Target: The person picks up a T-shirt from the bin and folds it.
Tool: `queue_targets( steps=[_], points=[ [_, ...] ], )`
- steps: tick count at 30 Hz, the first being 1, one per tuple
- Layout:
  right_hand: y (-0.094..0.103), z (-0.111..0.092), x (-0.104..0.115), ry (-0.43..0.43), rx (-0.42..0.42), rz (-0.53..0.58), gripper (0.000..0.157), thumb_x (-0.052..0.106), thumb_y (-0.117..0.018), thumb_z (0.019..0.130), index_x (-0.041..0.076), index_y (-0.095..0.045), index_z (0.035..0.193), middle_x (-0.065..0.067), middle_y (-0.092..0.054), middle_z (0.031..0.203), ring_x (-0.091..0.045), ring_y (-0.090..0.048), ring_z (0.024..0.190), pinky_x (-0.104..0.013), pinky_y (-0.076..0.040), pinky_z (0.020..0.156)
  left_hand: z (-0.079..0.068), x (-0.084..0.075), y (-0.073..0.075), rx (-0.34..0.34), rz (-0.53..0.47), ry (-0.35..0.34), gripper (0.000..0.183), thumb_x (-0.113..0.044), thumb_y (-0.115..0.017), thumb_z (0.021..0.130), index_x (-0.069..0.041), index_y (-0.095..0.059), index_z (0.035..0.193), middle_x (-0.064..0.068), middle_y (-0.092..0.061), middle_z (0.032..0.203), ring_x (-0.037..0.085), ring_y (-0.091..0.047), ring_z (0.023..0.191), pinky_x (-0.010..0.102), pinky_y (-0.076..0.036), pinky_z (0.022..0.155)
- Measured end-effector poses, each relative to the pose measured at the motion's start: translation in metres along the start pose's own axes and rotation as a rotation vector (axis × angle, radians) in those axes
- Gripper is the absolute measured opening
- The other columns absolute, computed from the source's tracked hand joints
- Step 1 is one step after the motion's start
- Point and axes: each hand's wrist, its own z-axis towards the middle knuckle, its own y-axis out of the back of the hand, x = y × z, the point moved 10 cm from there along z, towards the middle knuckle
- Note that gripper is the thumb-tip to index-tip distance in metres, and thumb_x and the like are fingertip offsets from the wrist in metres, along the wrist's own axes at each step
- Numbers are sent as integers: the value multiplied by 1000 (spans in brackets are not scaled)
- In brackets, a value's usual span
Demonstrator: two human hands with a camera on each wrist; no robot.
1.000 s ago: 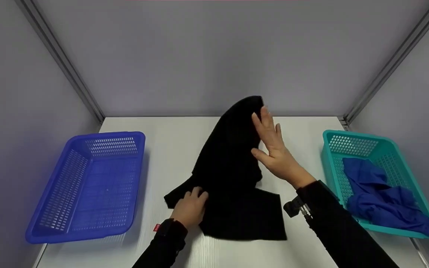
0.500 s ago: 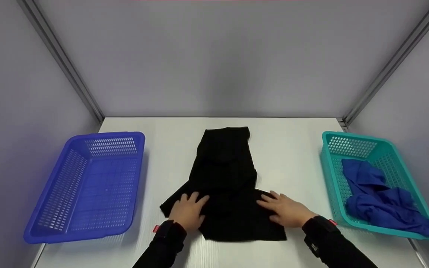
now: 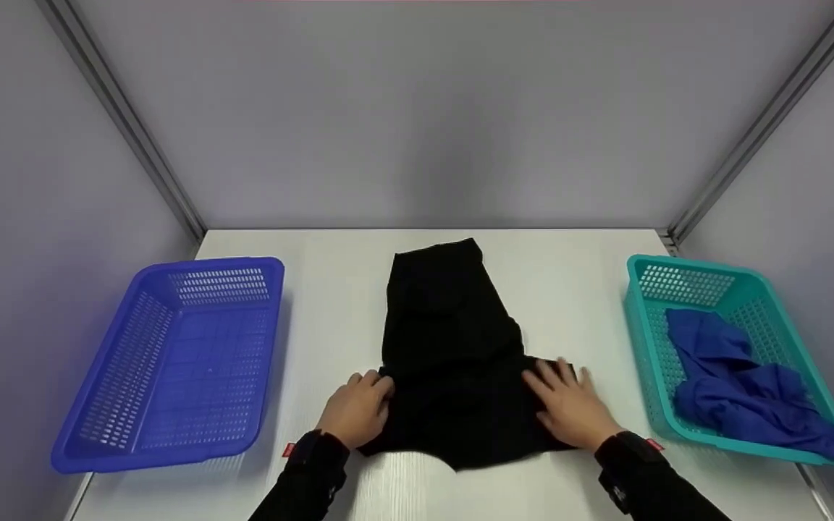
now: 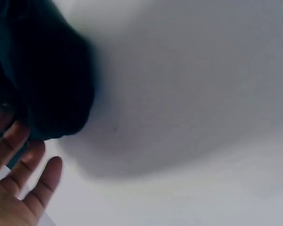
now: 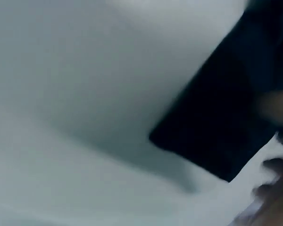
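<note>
A black garment [image 3: 453,333] lies on the white table in the middle of the head view, narrow at the far end and wider near the person; its dark folds hide what kind it is. My left hand [image 3: 357,409] grips its near left edge with curled fingers. In the left wrist view, the fingers [image 4: 26,167] meet the cloth's rounded edge [image 4: 56,84]. On the near right part, my right hand [image 3: 571,405] rests with fingers spread. A straight-edged corner of the garment [image 5: 217,122] shows in the right wrist view, where that hand is mostly cut off.
A blue plastic basket [image 3: 163,459] stands at the left with nothing in it. At the right is a turquoise basket [image 3: 641,340] holding a crumpled blue cloth [image 3: 743,383], which hangs over its near rim. Grey walls [image 3: 431,116] enclose the table's back and sides.
The right hand came down from the garment's raised far end to its near right part. The far end dropped flat. The near left flap was drawn in, and the garment's near part shifted right.
</note>
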Motion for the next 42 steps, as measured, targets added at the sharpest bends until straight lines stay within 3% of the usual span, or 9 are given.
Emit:
queue_targets(
  steps=[3,6,13,17,21,27,32,38,42],
  points=[
    [-13,0,35,208,118,136,61,35,-71,101,19,-52,157,-17,-50,160,-48,-43,149,-74,-34,115,-3,-2,-12,109,-11,-40,39,-11,-68,99,-20,-67,138,13,-64,137,38,-64,119,53,-56,89],
    [-19,-3,50,264,197,148,56,42,-64,104,26,-53,157,-12,-47,164,-43,-43,150,-75,-30,117,-4,-2,-21,173,89,-59,44,-20,-67,102,-23,-64,146,10,-60,150,35,-60,132,54,-55,98],
    [-3,0,13,-5,9,-121,46,22,-72,99,20,-66,144,-13,-61,151,-45,-51,144,-78,-24,117,-3,8,-17,122,220,34,38,-16,-70,99,-15,-71,137,2,-68,143,33,-65,120,59,-48,109],
    [2,-1,-2,-153,-55,-235,46,14,-71,96,19,-68,142,-17,-63,147,-48,-50,143,-80,-24,116,-3,0,-16,108,233,-52,48,-17,-75,95,-20,-66,142,7,-71,133,35,-63,116,56,-48,110],
    [12,3,19,-98,-175,-153,37,11,-73,94,9,-72,131,-19,-69,137,-45,-61,131,-73,-38,112,-5,-11,-19,81,289,-154,63,-35,-82,90,-24,-61,149,13,-65,120,34,-60,112,48,-48,110],
    [-19,4,63,75,127,277,52,45,-59,106,15,-62,148,-27,-54,153,-56,-50,139,-74,-43,107,-7,-23,-24,22,284,-244,54,-49,-85,84,-28,-72,132,7,-59,115,27,-55,106,43,-49,101],
    [-33,1,68,73,271,346,60,56,-55,105,24,-54,156,-30,-30,167,-63,-24,151,-85,-26,110,-1,-31,-25,74,111,-249,30,-38,-81,93,-18,-69,112,13,-54,143,37,-52,139,46,-44,117],
    [-33,1,66,125,328,381,51,51,-55,107,31,-57,154,-30,-24,170,-64,-18,153,-86,-21,111,16,-17,-30,190,-105,-60,49,-37,-60,107,-10,-52,148,12,-45,164,37,-44,150,52,-39,122],
    [-29,3,62,125,310,377,47,50,-52,108,32,-60,151,-28,-30,169,-62,-22,152,-87,-19,111,15,-6,-41,258,-13,-1,60,-44,-53,109,-17,-43,162,8,-51,160,35,-45,150,56,-33,124]
  ],
)
